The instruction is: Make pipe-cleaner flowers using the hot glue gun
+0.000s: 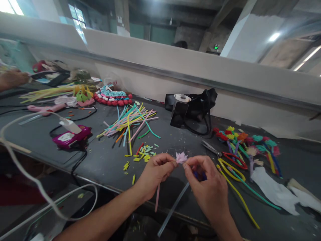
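Observation:
A small light-pink fuzzy flower [181,158] is pinched between the fingertips of my two hands above the table's front part. My left hand [157,172] is closed on its left side, and a pink fuzzy stem [157,198] hangs below that hand. My right hand [209,185] pinches the flower from the right. Something dark blue [200,175] shows beneath the right fingers; whether it is held I cannot tell. A translucent stick [173,211] slants down beside the right hand, crossing the table edge. Yellow pipe cleaners [238,190] lie right of it.
Red-handled scissors [232,160] lie near colourful fuzzy flowers [260,142] at right. Loose pipe cleaners [132,122] and yellow clippings [142,156] lie ahead. A purple device [72,136] with cables and a pink glue gun [46,108] are at left. Another person's hand [13,79] is far left.

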Demonstrator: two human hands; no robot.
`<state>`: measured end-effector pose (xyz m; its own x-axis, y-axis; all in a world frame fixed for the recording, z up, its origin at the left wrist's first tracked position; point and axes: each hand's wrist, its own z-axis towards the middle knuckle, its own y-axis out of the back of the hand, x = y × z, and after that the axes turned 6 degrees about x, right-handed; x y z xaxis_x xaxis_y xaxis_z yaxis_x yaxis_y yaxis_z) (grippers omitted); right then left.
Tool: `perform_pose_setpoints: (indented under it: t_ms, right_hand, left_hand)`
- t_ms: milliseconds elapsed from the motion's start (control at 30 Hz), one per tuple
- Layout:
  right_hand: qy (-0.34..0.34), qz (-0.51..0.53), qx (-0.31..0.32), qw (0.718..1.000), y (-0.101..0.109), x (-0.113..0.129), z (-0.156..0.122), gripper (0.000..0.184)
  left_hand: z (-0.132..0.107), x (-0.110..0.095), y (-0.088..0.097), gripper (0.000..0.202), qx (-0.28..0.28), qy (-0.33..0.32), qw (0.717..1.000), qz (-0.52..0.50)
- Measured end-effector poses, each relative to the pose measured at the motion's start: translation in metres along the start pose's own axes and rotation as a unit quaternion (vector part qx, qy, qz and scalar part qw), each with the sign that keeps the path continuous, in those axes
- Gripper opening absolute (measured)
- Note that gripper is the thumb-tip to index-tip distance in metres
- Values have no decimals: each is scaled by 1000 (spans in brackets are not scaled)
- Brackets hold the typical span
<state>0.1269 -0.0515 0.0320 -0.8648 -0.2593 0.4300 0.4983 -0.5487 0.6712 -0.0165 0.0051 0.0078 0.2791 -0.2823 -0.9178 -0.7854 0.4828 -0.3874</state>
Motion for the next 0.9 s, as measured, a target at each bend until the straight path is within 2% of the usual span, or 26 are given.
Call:
perform_pose_setpoints:
  t_ms: [233,367,467,567,733,900]
  right_hand:
    - [-7,-13,-16,1000,-2,-3,0,8]
    - [-21,-32,-60,998,6,-2,-2,14]
    - [-35,-55,-96,993,14,-3,-5,12]
    - [-41,-72,-104,991,18,-10,-8,13]
    - [-56,-92,-66,992,15,-33,-13,18]
    - [-66,-146,63,985,10,-69,-21,27]
  left_hand:
    - [1,0,0,14,6,-6,1000,-11]
    - [0,-1,-1,17,21,0,999,-38]
    - [0,-1,1,19,42,8,997,-58]
    - [1,0,2,23,61,6,995,-78]
    - [1,-1,2,25,59,15,993,-99]
    - [0,-4,2,23,60,4,992,-110]
